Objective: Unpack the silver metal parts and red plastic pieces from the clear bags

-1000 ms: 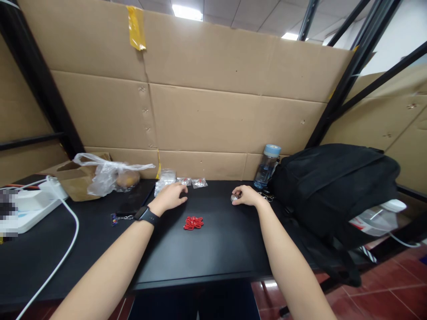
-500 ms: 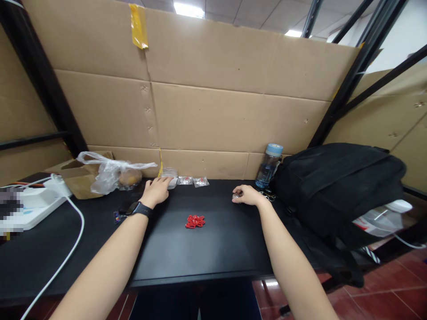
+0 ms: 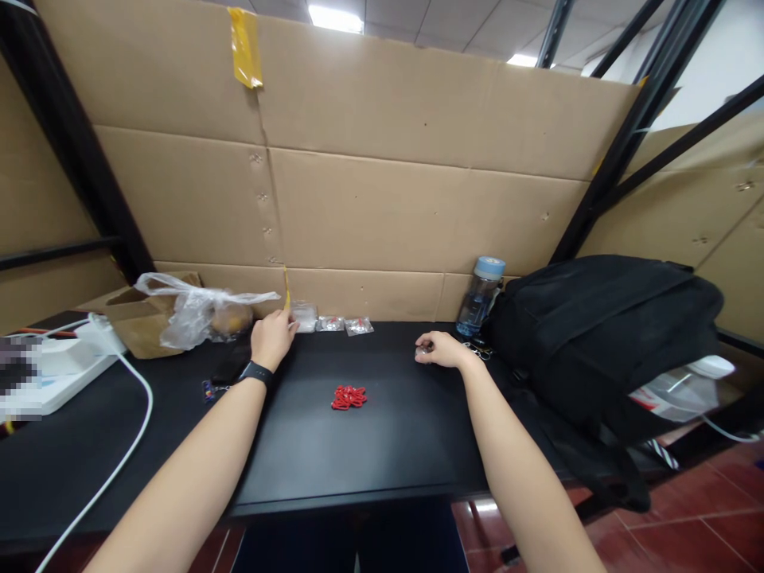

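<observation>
Here, black tabletop (image 3: 358,454), cardboard (image 3: 382,215) behind; right fingers (image 3: 426,338) pinch something small (image 3: 421,353), left fingers (image 3: 282,321) unclear.

- We can read no words, numbers or signs here.
- Far middle, clear packets (image 3: 359,326) — red specks too small for us to make out.
- Right, clear container (image 3: 686,394) by the backpack (image 3: 602,334) — red patch, illegible.
</observation>
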Demonstrator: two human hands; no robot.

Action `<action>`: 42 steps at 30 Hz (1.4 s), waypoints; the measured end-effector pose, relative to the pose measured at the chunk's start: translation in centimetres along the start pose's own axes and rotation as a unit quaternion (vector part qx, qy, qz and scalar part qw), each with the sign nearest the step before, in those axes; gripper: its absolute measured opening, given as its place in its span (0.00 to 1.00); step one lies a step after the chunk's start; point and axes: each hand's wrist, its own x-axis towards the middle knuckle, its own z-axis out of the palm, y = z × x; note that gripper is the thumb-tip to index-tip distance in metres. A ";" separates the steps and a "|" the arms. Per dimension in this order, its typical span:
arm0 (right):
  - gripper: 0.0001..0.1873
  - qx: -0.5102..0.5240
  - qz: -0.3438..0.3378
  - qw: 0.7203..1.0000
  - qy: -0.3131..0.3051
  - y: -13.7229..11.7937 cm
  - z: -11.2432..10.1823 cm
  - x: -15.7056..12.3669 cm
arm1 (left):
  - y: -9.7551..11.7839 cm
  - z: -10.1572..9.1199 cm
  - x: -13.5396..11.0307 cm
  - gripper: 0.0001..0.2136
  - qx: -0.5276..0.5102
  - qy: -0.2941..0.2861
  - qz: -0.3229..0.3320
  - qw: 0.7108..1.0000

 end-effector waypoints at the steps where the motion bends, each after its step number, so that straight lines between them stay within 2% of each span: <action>1: 0.22 0.001 0.001 1.000 0.000 0.0 0.0 0.0 | 0.1 0.3 0.1 0.10 -0.006 -0.006 0.022 1.000; 4: 0.22 0.003 0.001 1.000 -0.003 0.0 0.0 0.0 | 0.5 1.3 0.2 0.14 -0.004 -0.033 0.059 0.998; 10: 0.22 -0.005 0.003 1.000 -0.004 -0.2 -0.2 -0.1 | 1.1 2.6 0.1 0.27 -0.015 -0.117 0.047 0.992; 15: 0.22 -0.001 0.001 1.000 -0.012 -0.3 -0.3 -0.2 | 0.9 3.0 0.3 0.29 -0.026 -0.168 0.025 0.985; 22: 0.22 -0.002 -0.004 1.000 -0.016 -0.2 -0.3 -0.2 | 0.7 3.4 0.4 0.29 -0.030 -0.195 0.027 0.980; 26: 0.22 -0.005 -0.003 1.000 -0.016 -0.2 -0.3 -0.2 | 1.0 2.9 0.1 0.28 -0.029 -0.182 0.029 0.982; 38: 0.22 -0.010 -0.004 1.000 -0.008 -0.5 -0.5 -0.4 | 2.2 0.9 -0.4 0.17 0.000 -0.052 0.024 0.998; 42: 0.23 -0.008 0.000 1.000 -0.004 -0.6 -0.4 -0.3 | 3.4 0.9 -0.4 0.18 -0.037 -0.079 0.097 0.991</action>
